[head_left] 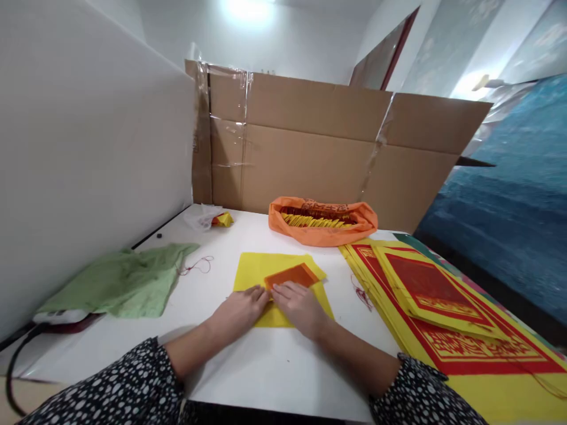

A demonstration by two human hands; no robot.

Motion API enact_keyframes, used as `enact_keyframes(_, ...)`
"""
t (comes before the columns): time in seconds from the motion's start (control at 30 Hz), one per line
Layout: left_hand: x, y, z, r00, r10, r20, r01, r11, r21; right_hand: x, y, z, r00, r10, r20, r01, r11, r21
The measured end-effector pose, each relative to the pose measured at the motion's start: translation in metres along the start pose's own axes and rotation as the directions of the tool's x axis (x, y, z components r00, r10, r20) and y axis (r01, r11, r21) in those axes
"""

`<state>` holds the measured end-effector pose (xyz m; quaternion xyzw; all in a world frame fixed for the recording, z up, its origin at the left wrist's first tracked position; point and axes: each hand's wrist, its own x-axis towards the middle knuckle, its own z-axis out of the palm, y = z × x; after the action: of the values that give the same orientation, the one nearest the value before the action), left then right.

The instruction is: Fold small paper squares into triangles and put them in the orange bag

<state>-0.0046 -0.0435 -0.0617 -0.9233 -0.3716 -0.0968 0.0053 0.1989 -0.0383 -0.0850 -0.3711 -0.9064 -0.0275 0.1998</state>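
A square yellow sheet (252, 268) lies flat on the white table in front of me. On it rests a smaller folded paper (295, 275), orange with yellow edges, set at a slant. My left hand (248, 302) pinches the paper's left end with its fingers bent together. From the right, my right hand (299, 304) presses its closed fingers onto the paper's lower edge. My fingertips nearly meet there. The paper's near side is hidden under my fingers.
An orange bag (310, 238) holding many folded yellow papers stands at the back. Red-printed yellow sheets (443, 289) are stacked at the right, near red thread (363, 295). A green cloth (128, 283) lies left. Cardboard (305, 159) walls the table's back.
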Motion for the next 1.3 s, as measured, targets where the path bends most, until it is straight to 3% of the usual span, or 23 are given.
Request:
enact_keyframes(0.07,-0.007,-0.014,0.000,0.998,-0.030,-0.057,0.024,0.993,-0.113,-0.004,0.004,0.004,0.996,0.050,-0.069,-0.040,0.989,0.139)
enact_keyframes(0.13,-0.011,-0.034,-0.002,0.994,-0.097,-0.054,0.079,0.961,-0.266,-0.003,0.007,0.002,0.977,0.175,-0.118,-0.134,0.945,0.298)
enact_keyframes(0.23,-0.008,-0.058,-0.004,0.961,-0.272,-0.045,0.216,0.844,-0.490,0.006,0.007,-0.004,0.931,0.353,-0.091,-0.274,0.842,0.464)
enact_keyframes(0.33,0.005,-0.066,0.000,0.910,-0.413,-0.018,0.300,0.689,-0.659,0.015,0.006,-0.004,0.892,0.450,-0.035,-0.347,0.735,0.583)
enact_keyframes(0.43,0.017,-0.062,0.003,0.874,-0.485,-0.039,0.321,0.634,-0.703,0.019,0.008,0.001,0.865,0.502,0.005,-0.404,0.691,0.599)
enact_keyframes(0.53,0.022,-0.056,0.003,0.851,-0.519,-0.077,0.330,0.645,-0.689,0.020,0.009,0.003,0.857,0.515,-0.011,-0.443,0.748,0.494)
enact_keyframes(0.73,0.019,-0.058,0.007,0.853,-0.513,-0.100,0.329,0.674,-0.661,0.023,0.003,-0.005,0.907,0.421,0.009,-0.399,0.851,0.341)
enact_keyframes(1.07,0.018,-0.056,0.012,0.895,-0.402,-0.196,0.263,0.828,-0.495,0.023,0.003,-0.004,0.906,0.419,0.062,-0.422,0.884,0.201)
enact_keyframes(1.3,0.019,-0.052,0.008,0.917,-0.360,-0.169,0.268,0.873,-0.408,0.022,0.006,0.001,0.910,0.411,0.063,-0.415,0.889,0.194)
